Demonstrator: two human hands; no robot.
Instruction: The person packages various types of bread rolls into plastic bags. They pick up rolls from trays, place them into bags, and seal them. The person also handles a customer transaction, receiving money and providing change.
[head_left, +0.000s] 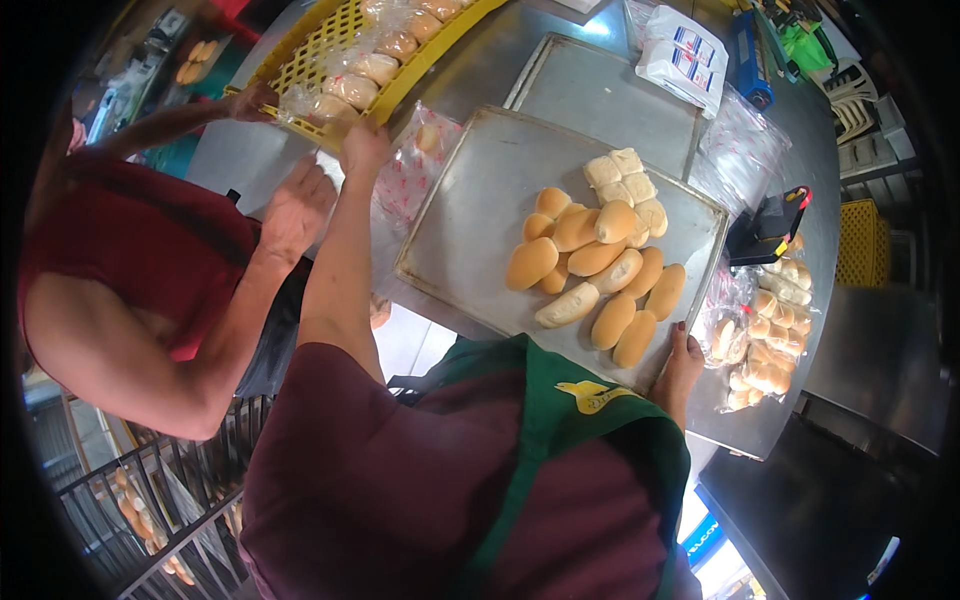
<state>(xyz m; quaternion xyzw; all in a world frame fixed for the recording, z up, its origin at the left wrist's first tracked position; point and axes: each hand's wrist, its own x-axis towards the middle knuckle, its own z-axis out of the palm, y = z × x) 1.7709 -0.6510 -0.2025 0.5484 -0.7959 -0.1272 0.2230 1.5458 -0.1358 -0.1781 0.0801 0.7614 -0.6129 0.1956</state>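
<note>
My left hand (365, 146) grips the near edge of a yellow plastic crate (394, 101), where bagged bread rolls (352, 91) lie in a row. With my right hand (679, 361) I hold the near right rim of a worn metal baking tray (465, 217). Golden elongated rolls (596, 259) are heaped on the tray's right part, beside a joined cluster of paler square rolls (621, 176). At the left, a co-worker's hand (298, 202) is close to my left forearm, and the co-worker's other hand (253, 103) is at the crate's left corner.
Another baking tray (600, 97) lies behind mine. A printed plastic bag with a roll (427, 139) rests between crate and tray. To the right are a black tape dispenser (769, 225), clear bags (739, 150) and several bagged rolls (776, 330). A white printed package (682, 56) sits at the back.
</note>
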